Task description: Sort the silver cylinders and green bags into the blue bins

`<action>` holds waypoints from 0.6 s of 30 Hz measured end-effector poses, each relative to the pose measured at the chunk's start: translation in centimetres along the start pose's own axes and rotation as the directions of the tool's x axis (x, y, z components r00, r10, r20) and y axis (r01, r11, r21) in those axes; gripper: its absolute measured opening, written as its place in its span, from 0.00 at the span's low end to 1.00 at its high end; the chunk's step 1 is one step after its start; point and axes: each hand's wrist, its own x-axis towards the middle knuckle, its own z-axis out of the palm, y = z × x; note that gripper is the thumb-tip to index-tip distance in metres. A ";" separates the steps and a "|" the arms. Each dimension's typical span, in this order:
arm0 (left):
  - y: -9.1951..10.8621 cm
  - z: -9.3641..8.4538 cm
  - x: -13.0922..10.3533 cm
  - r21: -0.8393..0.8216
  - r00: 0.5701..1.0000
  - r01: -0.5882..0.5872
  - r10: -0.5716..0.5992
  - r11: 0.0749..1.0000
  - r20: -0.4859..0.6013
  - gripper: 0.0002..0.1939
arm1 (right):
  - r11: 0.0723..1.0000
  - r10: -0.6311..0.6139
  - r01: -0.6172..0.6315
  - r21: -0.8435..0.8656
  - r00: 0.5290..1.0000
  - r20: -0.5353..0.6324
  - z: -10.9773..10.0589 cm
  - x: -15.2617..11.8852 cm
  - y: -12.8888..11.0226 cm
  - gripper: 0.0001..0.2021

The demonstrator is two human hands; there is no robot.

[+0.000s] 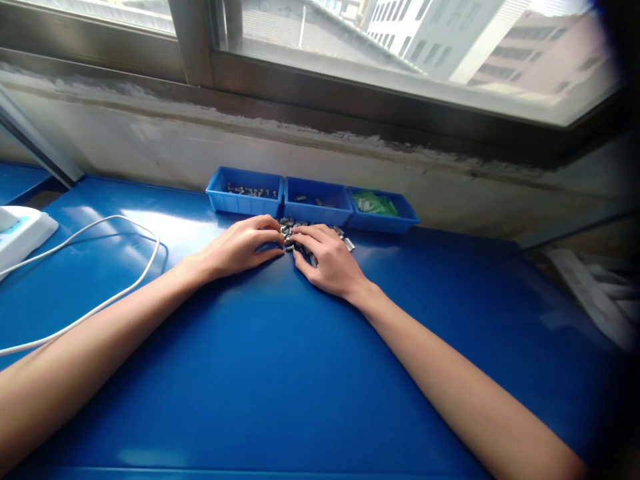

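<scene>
A pile of small dark and silvery metal parts [289, 230] lies on the blue table in front of the middle bin. My left hand [250, 243] rests at the left edge of the pile, its fingers stretched toward the parts and apart. Over the right side of the pile is my right hand [327, 260], palm down, with spread fingers touching or just above the pieces. Neither hand visibly grips a part. My right hand hides some of the pile, and the exact kind of part is too small to tell.
Three blue bins stand in a row by the wall: the left bin [245, 204] and middle bin [317, 212] hold small metal pieces, the right bin [383, 224] a green bag [375, 203]. A white cable [120, 293] runs from a white power strip [30, 233] at left.
</scene>
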 end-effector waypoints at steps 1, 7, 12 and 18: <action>0.0 0.0 0.0 -0.005 1.000 0.004 -0.004 1.000 0.003 0.10 | 1.000 0.000 0.000 0.002 1.000 0.001 0.0 0.0 0.0 0.13; 0.2 -0.2 0.3 0.004 0.997 0.058 -0.058 0.998 -0.042 0.07 | 1.000 0.010 -0.010 0.002 1.000 0.006 0.0 0.0 0.0 0.13; 0.4 -0.3 0.4 -0.073 0.985 0.085 -0.095 0.994 -0.145 0.10 | 1.000 0.007 -0.007 0.004 1.000 0.003 -0.1 0.0 -0.1 0.13; 0.4 -0.4 0.8 -0.441 0.896 0.225 -0.363 0.869 -0.257 0.14 | 1.000 0.011 -0.011 0.005 1.000 0.007 -0.2 0.1 -0.2 0.12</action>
